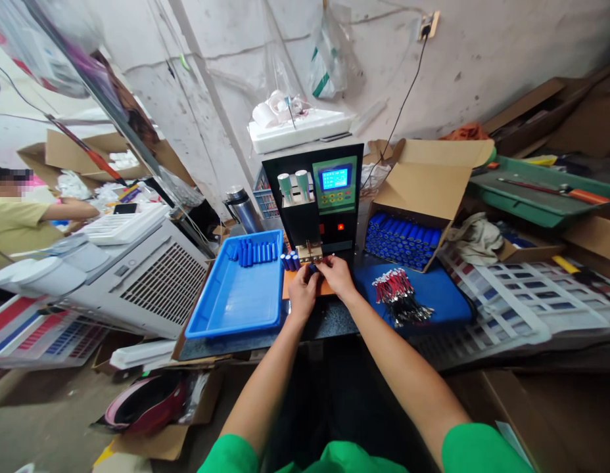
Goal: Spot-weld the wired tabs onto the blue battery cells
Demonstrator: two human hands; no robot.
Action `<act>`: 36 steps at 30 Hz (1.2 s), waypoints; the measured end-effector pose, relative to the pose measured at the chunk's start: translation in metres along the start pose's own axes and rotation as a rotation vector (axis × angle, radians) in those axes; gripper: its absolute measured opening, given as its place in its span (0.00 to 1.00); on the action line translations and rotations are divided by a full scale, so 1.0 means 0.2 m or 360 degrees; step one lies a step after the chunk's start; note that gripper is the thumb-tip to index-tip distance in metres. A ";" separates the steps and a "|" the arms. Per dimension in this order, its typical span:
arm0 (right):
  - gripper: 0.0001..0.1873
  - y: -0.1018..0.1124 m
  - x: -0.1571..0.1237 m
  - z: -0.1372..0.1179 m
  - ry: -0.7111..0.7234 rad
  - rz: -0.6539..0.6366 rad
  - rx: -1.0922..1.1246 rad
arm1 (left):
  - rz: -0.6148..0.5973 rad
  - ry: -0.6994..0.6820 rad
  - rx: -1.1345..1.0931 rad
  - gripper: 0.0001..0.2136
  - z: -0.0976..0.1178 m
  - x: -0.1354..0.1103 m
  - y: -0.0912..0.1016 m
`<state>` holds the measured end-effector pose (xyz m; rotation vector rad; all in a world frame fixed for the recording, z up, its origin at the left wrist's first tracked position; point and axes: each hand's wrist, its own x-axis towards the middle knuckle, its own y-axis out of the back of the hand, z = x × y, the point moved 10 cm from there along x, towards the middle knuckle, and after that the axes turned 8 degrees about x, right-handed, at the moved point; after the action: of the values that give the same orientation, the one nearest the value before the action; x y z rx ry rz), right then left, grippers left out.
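Note:
My left hand is closed on a small blue battery cell, held at the head of a black spot welder with a lit screen. My right hand pinches close beside it, right at the welding tips; what lies in those fingers is too small to make out. Just left of the tips, a few blue cells stand on the orange work surface. More cells lie at the far end of a blue tray. Red and black wire leads are heaped on a blue pad to the right.
Behind the leads, an open cardboard box holds many blue cells. A steel flask stands behind the tray. White plastic crates flank the right side, a grey air cooler the left. Another person's arm is at far left.

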<state>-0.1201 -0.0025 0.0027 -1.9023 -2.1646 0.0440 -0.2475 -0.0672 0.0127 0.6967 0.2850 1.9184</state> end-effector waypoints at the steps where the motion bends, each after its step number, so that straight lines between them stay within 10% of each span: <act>1: 0.15 0.00 0.00 0.00 -0.0001 0.0000 0.0015 | -0.0004 0.0002 0.0003 0.12 0.00 0.00 0.00; 36: 0.14 0.00 0.00 0.03 -0.0011 0.0028 -0.0031 | 0.0006 -0.0014 0.0038 0.12 0.02 -0.01 0.01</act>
<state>-0.1206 -0.0012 -0.0041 -1.9350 -2.1607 0.0330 -0.2451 -0.0707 0.0158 0.7217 0.3016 1.9175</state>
